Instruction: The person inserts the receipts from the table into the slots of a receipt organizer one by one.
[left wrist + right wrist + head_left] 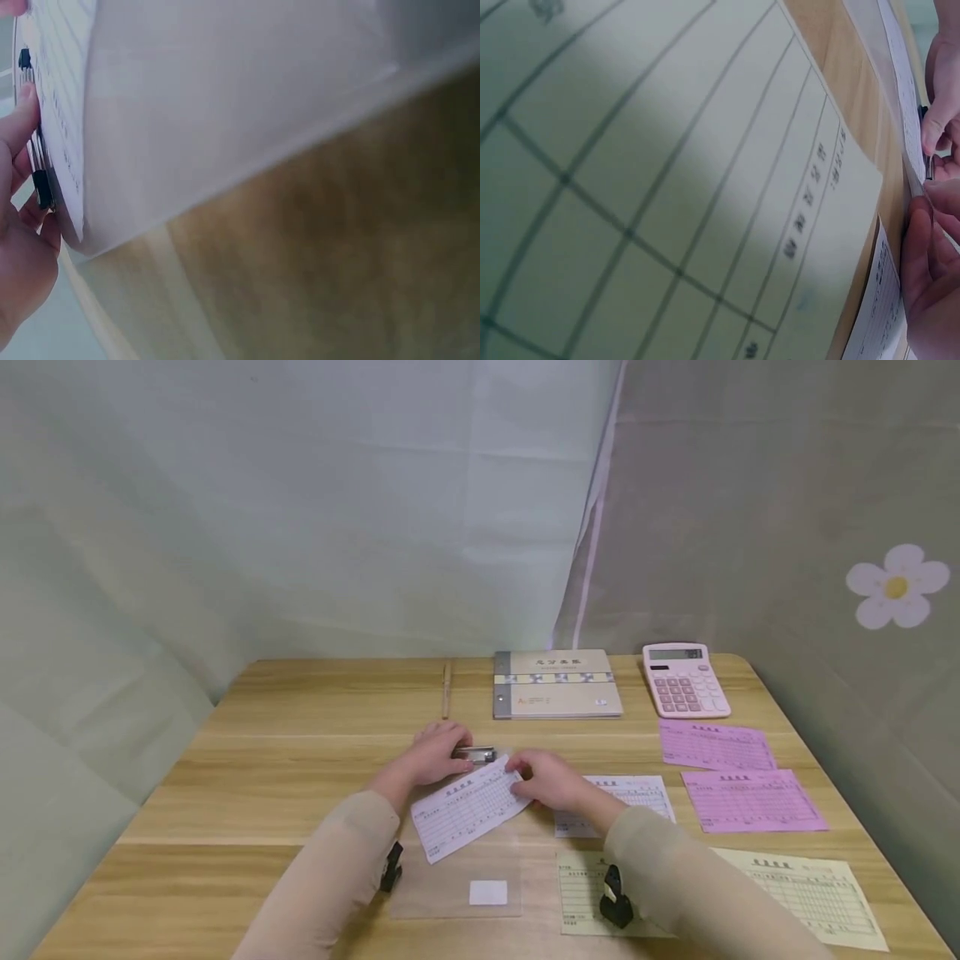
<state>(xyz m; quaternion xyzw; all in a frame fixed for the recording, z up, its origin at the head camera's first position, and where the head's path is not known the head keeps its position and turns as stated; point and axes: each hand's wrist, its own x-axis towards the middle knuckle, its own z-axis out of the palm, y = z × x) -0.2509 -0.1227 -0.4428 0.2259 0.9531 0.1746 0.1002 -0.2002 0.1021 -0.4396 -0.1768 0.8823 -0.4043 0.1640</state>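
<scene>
In the head view a clear clipboard (450, 893) with a metal clip (480, 755) lies on the table. The left hand (437, 753) grips the clip, its thumb and fingers around it, also seen in the left wrist view, where the hand (26, 240) is at the left edge. Tilted over the clipboard is a white printed slip (468, 808). The right hand (551, 783) pinches the slip's upper right corner between thumb and fingers. In the right wrist view the right hand (934, 285) is close beside the left hand (945, 97).
Another white slip (637, 793) lies under the right forearm. Two pink slips (716, 746) and yellow slips (810, 893) are at the right. A pen (446, 692), a booklet (558, 693) and a pink calculator (684, 681) stand along the back.
</scene>
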